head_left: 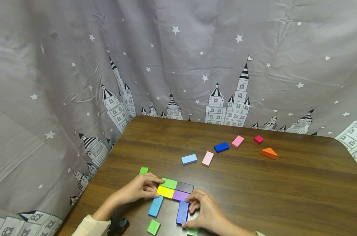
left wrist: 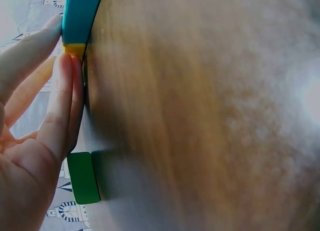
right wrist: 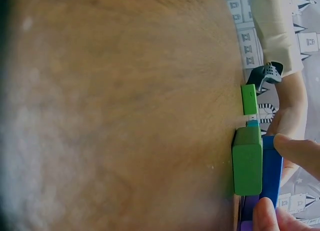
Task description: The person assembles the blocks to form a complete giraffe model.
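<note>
My right hand (head_left: 206,209) grips a dark blue block (head_left: 182,212) by its ends, thumb at the near end and fingertips at the far end. That block lies below a purple block (head_left: 180,195). At the left end of the joined blocks, my left hand (head_left: 138,188) touches the green block (head_left: 169,183) with its index finger; its thumb is at the corner of the yellow block (head_left: 165,192). A teal block (head_left: 156,206) extends toward me from the yellow one. Beside the green block lies a dark grey block (head_left: 184,187). Straight fingers meet the yellow end in the left wrist view.
Loose green blocks lie at the left (head_left: 144,170), in front (head_left: 153,227) and under my right hand (head_left: 192,232). Farther back are light blue (head_left: 189,159), pink, blue, red and orange (head_left: 269,153) blocks. A black device (head_left: 119,226) sits by my left sleeve.
</note>
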The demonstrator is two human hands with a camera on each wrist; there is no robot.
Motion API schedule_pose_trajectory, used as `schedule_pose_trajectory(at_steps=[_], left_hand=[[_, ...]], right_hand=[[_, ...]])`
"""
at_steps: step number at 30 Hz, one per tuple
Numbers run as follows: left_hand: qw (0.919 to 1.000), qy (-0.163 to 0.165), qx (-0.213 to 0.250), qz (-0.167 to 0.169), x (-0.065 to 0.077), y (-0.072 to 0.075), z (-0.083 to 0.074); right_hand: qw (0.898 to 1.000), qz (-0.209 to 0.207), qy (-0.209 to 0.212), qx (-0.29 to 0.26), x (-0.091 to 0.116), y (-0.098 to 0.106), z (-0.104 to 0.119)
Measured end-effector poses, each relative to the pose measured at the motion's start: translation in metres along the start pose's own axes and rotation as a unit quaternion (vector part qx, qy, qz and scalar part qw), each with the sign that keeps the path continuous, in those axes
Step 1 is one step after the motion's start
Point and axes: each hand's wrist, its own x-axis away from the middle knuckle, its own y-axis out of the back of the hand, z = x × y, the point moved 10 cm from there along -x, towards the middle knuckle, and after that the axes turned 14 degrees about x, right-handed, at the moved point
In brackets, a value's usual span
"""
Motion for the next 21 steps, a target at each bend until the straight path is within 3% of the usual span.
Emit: schedule_pose_trajectory(at_steps=[21], left_hand=[[1.0000, 0.005, 0.004, -0.001, 0.0007, 0.0007, 0.0034]], right_hand=[[1.000, -0.003, -0.004, 0.026, 0.0031, -0.0033, -0.0013]])
